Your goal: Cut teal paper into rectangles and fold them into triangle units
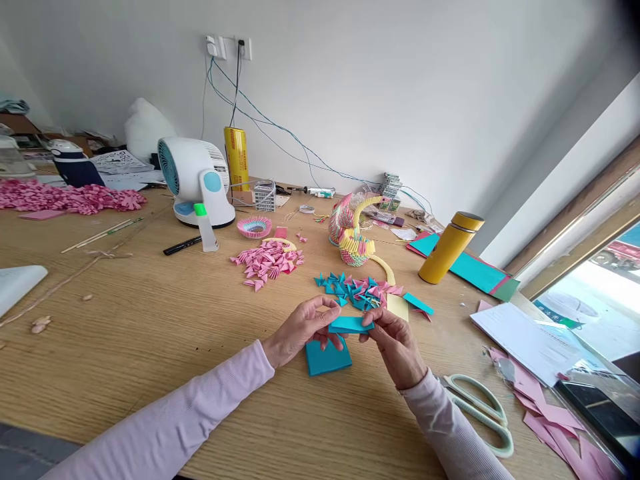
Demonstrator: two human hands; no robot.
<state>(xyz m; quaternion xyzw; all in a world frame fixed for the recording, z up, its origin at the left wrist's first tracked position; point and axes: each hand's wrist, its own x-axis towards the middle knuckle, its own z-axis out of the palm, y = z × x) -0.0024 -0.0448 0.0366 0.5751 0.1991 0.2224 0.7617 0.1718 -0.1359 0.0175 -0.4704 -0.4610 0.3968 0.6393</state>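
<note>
A folded strip of blue paper [349, 325] is stretched between my two hands, above the table. My left hand [306, 325] pinches its left end between thumb and fingers. At the other end, my right hand [397, 343] grips the strip the same way. Below it lies a stack of blue paper [329, 360], partly covered by my left fingers. Just beyond my hands is a pile of folded blue paper triangles [353, 290], mixed with some pink ones. Farther left sits a heap of pink folded pieces [270, 261].
White-handled scissors [483, 417] lie right of my right forearm, near pink paper strips [555, 420] and a phone [600, 413]. A yellow flask [451, 248] stands at the right. Paper-piece models [356, 247], a fan [197, 177] and a green-capped bottle [207, 228] stand farther back.
</note>
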